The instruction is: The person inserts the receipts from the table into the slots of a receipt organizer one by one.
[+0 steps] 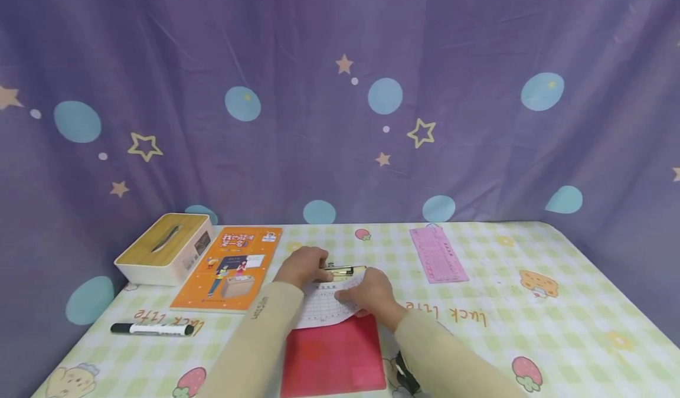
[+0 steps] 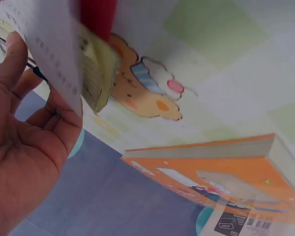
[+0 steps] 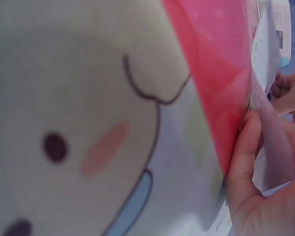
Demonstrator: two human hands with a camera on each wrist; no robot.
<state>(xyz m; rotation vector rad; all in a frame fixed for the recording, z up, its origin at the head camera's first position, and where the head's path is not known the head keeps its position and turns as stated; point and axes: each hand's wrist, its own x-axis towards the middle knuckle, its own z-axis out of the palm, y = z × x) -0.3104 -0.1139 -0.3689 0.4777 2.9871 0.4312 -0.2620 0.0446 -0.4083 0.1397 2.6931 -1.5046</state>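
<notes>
A red file folder (image 1: 333,359) lies at the table's front middle, with a metal clip (image 1: 345,270) at its far end. Over its upper part is a white printed sheet (image 1: 321,309), its near edge curving upward. My left hand (image 1: 301,266) is at the clip, thumb and curled fingers around its thin metal part, as the left wrist view shows. With thumb on top and fingers beneath, my right hand (image 1: 372,294) pinches the sheet's right side. In the right wrist view those fingers are right at the edge of the red cover (image 3: 211,64).
To the left are an orange book (image 1: 234,268), a tissue box (image 1: 164,247) with a wooden lid and a black-and-white marker (image 1: 151,329). A pink printed slip (image 1: 438,255) lies back right. Part of a black object (image 1: 406,377) shows beside my right forearm.
</notes>
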